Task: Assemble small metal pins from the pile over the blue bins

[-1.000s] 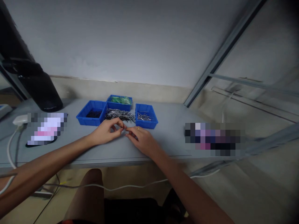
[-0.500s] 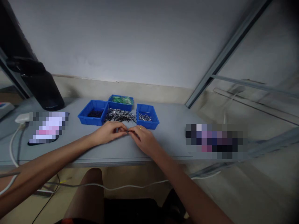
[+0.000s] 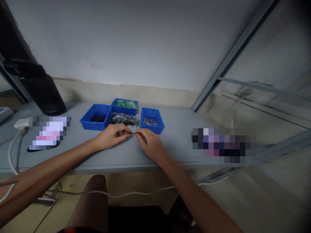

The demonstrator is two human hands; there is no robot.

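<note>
A thin dark rod (image 3: 132,133) spans the small gap between my hands, just above the grey table. My left hand (image 3: 114,135) pinches its left end between thumb and fingers. At the other end, my right hand (image 3: 150,141), with a ring on one finger, has its fingertips closed on the rod. Beyond the hands lies a loose pile of slim metal and dark rods (image 3: 124,119). A blue bin (image 3: 95,126) to the left holds small dark pieces. Another blue bin (image 3: 155,130) to the right contains slim silvery pins.
Behind the pile stands a third blue bin (image 3: 124,110) with green packets. A black bottle (image 3: 46,90), a white charger (image 3: 22,123) and a pixelated phone (image 3: 50,132) are at the left. A blurred-out item (image 3: 218,142) lies right. A cable (image 3: 116,196) hangs below the table edge.
My hands have drawn slightly apart, so more of the thin rod shows between them. Both remain in front of the bins, and the view has shifted a little.
</note>
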